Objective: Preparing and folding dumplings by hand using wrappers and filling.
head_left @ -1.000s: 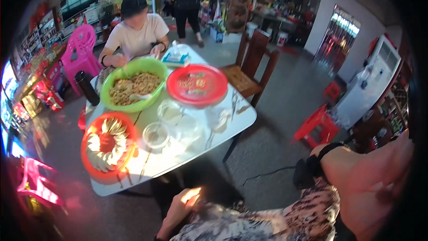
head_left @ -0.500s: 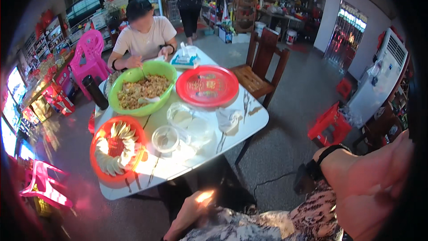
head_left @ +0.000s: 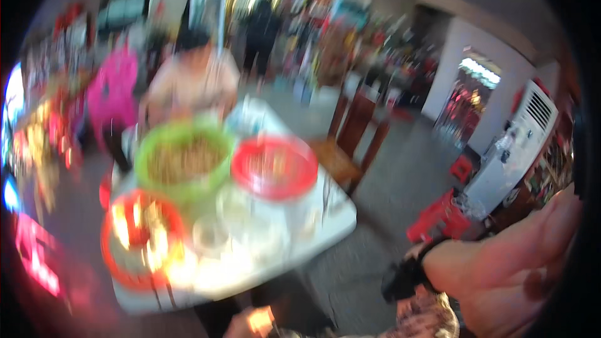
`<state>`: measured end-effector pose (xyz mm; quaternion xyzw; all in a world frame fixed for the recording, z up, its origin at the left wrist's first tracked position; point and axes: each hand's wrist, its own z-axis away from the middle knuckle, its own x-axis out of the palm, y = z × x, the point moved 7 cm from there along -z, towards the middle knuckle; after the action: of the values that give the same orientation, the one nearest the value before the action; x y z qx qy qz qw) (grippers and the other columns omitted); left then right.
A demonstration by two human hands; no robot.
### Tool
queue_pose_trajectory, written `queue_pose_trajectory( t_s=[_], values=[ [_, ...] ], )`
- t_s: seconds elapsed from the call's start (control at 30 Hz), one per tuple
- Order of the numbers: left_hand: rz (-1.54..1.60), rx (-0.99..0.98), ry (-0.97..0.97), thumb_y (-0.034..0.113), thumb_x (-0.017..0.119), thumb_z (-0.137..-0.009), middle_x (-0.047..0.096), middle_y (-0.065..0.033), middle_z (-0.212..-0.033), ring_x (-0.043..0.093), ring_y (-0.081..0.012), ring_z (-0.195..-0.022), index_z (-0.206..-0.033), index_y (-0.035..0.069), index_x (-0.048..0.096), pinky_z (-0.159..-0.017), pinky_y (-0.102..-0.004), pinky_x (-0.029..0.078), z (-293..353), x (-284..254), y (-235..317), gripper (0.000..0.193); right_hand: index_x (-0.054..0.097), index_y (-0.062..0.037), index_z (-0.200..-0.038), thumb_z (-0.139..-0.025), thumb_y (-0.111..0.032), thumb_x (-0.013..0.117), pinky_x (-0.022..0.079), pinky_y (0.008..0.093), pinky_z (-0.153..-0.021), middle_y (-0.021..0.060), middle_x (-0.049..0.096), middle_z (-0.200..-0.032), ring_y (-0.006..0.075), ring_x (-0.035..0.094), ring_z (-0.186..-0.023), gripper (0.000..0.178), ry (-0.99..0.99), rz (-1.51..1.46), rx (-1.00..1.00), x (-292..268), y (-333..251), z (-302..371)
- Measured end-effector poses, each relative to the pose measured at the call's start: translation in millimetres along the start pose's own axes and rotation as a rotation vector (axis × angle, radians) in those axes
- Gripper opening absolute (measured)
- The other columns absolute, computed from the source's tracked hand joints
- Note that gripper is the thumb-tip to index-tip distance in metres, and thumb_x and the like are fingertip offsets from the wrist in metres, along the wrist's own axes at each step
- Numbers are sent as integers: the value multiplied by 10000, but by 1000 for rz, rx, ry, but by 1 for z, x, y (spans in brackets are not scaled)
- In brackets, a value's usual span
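Low in the picture my left hand (head_left: pixel 249 323) hangs in front of the near table edge, partly cut off and lit by a bright patch. Motion smears its fingers. Large and close at the right rim is my raised right hand (head_left: pixel 510 263), a black band at its wrist; its fingers are out of sight. On the white table (head_left: pixel 338 214) ahead stands a green bowl (head_left: pixel 145 166) of chopped filling (head_left: pixel 188 158). Beside it lies a red round tray (head_left: pixel 275 168). An orange-red plate (head_left: pixel 107 238) with pale dumplings, blurred now, lies at the near left.
A person (head_left: pixel 191 81) sits across the table; another (head_left: pixel 260 34) stands farther back. Around the table are a wooden chair (head_left: pixel 354 144), a pink plastic chair (head_left: pixel 114 91) and a red stool (head_left: pixel 438 216). A white air conditioner (head_left: pixel 513 150) stands right. Blurry clear containers (head_left: pixel 211 235) are on the table.
The whole view has shifted and blurred, so the table sits lower and farther left. My left hand shows less, nearer the bottom edge. My right hand stays raised at the right rim.
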<state>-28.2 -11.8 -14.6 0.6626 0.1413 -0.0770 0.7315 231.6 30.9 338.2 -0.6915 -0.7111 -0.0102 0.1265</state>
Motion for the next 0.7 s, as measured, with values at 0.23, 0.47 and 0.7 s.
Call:
queue_pose_trajectory(
  t_s=[0.23, 0.47, 0.7],
  values=[
    [-85, 120, 1, 82, 568, -930, 662, -142, -1005, 658, -224, -860, -1170, -2, 626, -752, -295, 514, -44, -29, 26, 260, 589, 106, -1175, -932, -117, 619, 531, 312, -864, 202, 672, -1045, 253, 666, -926, 332, 88, 271, -520, 24, -58, 30],
    [118, -140, -44, 167, 557, -949, 636, -182, -1047, 642, -311, -915, -1200, 5, 600, -802, -354, 503, -22, -20, -2, 302, 487, 14, -1307, -801, -267, 735, 438, 378, -939, 161, 573, -1200, 267, 540, -1114, 630, -791, 500, -627, 44, 28, 29],
    [-24, -42, -33, 147, 579, -930, 642, -163, -1039, 637, -308, -952, -1169, 4, 611, -835, -346, 498, -21, -34, 13, 280, 482, 2, -1354, -821, -183, 696, 343, 251, -690, 40, 510, -912, 121, 427, -781, 603, -1096, -764, -235, 88, -63, 67]
  ],
)
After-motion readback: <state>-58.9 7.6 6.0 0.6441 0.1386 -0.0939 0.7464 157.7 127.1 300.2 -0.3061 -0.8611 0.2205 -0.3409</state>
